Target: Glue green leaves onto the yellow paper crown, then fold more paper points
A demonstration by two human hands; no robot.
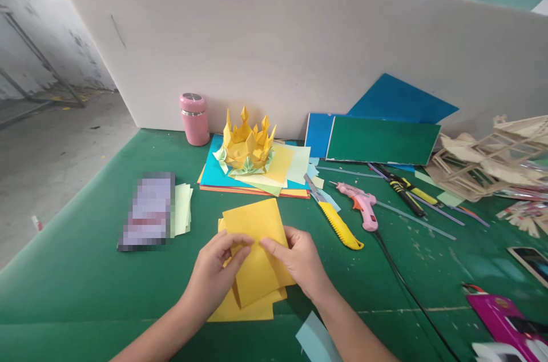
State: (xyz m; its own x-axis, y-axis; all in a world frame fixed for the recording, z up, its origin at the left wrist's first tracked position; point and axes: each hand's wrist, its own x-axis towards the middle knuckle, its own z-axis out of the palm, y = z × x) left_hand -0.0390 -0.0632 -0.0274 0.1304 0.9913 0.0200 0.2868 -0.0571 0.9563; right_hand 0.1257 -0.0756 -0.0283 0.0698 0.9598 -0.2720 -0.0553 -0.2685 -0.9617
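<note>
Between both hands is a folded sheet of yellow paper (259,270), lifted a little above other yellow sheets (240,312) on the table. My left hand (225,265) lies over its left side, thumb and fingers curled together in a pinch at the paper's middle. On the opposite side my right hand (303,262) grips the right edge, its thumb on top and its fingers behind the sheet. Past the hands, a yellow folded-paper crown (246,148) with pale green pieces round its base sits on a stack of coloured paper (214,171).
Rightward lie a yellow utility knife (340,225) with its blade out, a pink glue gun (363,210) with a cord, and a black-yellow tool (406,196). A pink flask (194,119) stands by the white board (278,36). A blurred purple object (148,210) is left.
</note>
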